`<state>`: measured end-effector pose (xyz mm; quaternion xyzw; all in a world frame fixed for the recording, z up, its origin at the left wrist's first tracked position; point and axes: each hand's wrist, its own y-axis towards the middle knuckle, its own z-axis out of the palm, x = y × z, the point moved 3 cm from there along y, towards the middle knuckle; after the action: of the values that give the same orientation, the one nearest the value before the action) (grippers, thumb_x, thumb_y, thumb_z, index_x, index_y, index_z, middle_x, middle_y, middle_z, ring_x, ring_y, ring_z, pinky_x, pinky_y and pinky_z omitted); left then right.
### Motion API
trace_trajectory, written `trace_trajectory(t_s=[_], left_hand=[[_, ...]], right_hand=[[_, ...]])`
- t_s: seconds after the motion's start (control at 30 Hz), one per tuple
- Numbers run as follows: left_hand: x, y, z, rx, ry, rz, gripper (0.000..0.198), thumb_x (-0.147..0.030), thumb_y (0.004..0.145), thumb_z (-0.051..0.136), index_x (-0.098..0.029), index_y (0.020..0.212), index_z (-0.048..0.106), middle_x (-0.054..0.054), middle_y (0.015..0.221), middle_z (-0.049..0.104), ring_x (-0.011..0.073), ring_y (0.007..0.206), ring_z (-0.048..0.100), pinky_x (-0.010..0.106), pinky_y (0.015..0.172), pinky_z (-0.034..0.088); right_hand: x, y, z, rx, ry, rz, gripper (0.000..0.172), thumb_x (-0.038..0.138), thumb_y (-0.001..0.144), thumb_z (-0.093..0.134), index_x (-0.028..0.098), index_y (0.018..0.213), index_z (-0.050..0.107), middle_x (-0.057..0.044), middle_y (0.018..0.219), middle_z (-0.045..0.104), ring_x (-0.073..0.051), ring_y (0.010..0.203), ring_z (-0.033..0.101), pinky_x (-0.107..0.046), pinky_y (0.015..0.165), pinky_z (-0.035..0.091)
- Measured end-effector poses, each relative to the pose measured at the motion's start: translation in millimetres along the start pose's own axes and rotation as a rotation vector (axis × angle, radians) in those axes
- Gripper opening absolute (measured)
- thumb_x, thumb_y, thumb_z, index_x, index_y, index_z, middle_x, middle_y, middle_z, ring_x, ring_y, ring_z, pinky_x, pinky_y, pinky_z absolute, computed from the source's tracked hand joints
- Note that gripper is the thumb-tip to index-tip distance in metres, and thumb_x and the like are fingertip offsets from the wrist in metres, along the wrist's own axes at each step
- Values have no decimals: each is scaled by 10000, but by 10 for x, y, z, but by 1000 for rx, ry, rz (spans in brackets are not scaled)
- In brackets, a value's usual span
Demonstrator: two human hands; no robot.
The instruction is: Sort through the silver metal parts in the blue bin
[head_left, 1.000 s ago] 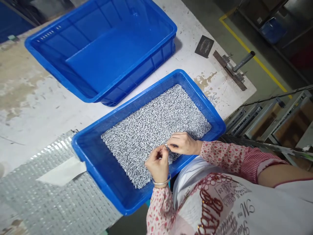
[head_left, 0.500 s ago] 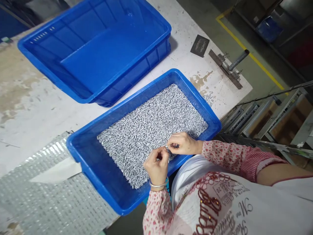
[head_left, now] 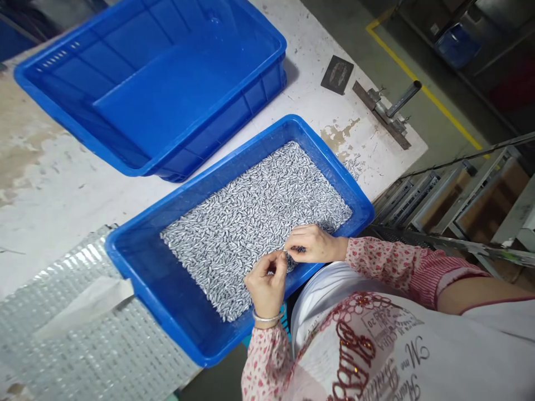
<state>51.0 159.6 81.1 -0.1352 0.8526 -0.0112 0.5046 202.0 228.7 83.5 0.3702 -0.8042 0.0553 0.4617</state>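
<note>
My left hand (head_left: pixel 266 281) and my right hand (head_left: pixel 311 244) meet fingertip to fingertip over the near side of a blue tray (head_left: pixel 150 295). Both are closed in a pinch. What lies between the fingertips is too small and covered to make out. Beneath them, the tray holds a thick layer of small silvery metal pieces (head_left: pixel 251 217), slim and pointed like grains. The layer covers most of the tray floor, leaving bare blue at its left end. A bracelet sits on my left wrist.
A larger blue crate (head_left: pixel 167 94) stands behind the tray. Silvery sheets with rows of pieces (head_left: pixel 104 340) lie at left, a white paper strip (head_left: pixel 87 303) on top. A dark square plate (head_left: pixel 337 74) and a metal clamp fixture (head_left: pixel 382 114) are near the table's right corner.
The view has shifted slightly, so tray and crate appear a little further left. Both hands keep their pinch at nearly the same place.
</note>
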Motion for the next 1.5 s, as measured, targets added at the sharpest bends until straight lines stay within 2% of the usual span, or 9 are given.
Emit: trace_trajectory(t_s=[0.37, 0.57, 0.7, 0.83, 0.9, 1.03, 1.23, 1.37, 1.5], left_hand=[[98, -29, 51, 22, -128, -91, 173, -326, 789, 630, -160, 764, 669, 11, 682, 642, 127, 596, 549, 242, 605, 440], [85, -44, 124, 117, -98, -157, 251, -352, 879, 462, -189, 705, 541, -40, 573, 462, 110, 535, 412, 236, 534, 333], [174, -126, 148, 153, 8, -138, 356, -368, 899, 397, -206, 583, 421, -50, 500, 344, 110, 488, 332, 260, 502, 271], [342, -221, 167, 206, 25, -186, 392, -453, 885, 440, -199, 592, 492, -37, 508, 439, 119, 507, 415, 257, 535, 341], [421, -252, 168, 206, 23, -216, 389, -499, 854, 483, -189, 634, 566, -15, 561, 540, 138, 559, 496, 263, 585, 392], [559, -297, 128, 138, 77, -301, 404, -568, 773, 555, -182, 709, 655, 19, 658, 649, 180, 643, 583, 294, 673, 450], [821, -393, -80, -77, 195, -410, 404, -576, 721, 596, -191, 801, 692, 31, 723, 689, 219, 720, 633, 338, 735, 476], [961, -459, -260, -309, 264, -401, 363, -515, 710, 647, -179, 838, 695, 38, 729, 673, 218, 704, 623, 349, 726, 487], [928, -538, -404, -561, 277, -317, 261, -391, 802, 555, -165, 841, 680, 45, 710, 635, 223, 734, 606, 364, 778, 480]], right_hand=[[-23, -51, -21, -16, 271, 251, 55, 98, 739, 628, 147, 761, 634, 26, 647, 604, -81, 579, 544, -184, 584, 441], [-108, -138, -24, 2, 388, 337, 57, 136, 746, 653, 144, 802, 657, 30, 667, 630, -78, 593, 555, -187, 600, 461], [-540, -213, -552, -285, 336, 442, 122, 269, 809, 654, 151, 837, 658, -6, 780, 673, -100, 685, 598, -220, 669, 492], [-1400, -419, -1394, -786, 217, 663, 187, 333, 797, 652, 177, 897, 626, 11, 769, 635, -104, 691, 584, -223, 665, 485], [-1858, -552, -1639, -837, 158, 802, 188, 318, 752, 668, 168, 855, 618, 20, 728, 613, -100, 650, 564, -225, 653, 478], [-2444, -811, -1683, -612, -140, 1060, 128, 257, 726, 654, 157, 806, 663, 3, 715, 645, -130, 679, 591, -250, 692, 471], [-2582, -925, -1494, -243, -436, 1003, 129, 235, 787, 628, 186, 869, 715, -38, 844, 713, -164, 768, 630, -256, 723, 465], [-2607, -936, -1539, -308, -421, 988, 147, 243, 770, 645, 180, 885, 710, -27, 814, 695, -169, 770, 625, -263, 735, 465], [-2475, -838, -1650, -596, -247, 876, 163, 296, 822, 586, 163, 863, 672, -1, 753, 641, -140, 706, 590, -258, 724, 465]])
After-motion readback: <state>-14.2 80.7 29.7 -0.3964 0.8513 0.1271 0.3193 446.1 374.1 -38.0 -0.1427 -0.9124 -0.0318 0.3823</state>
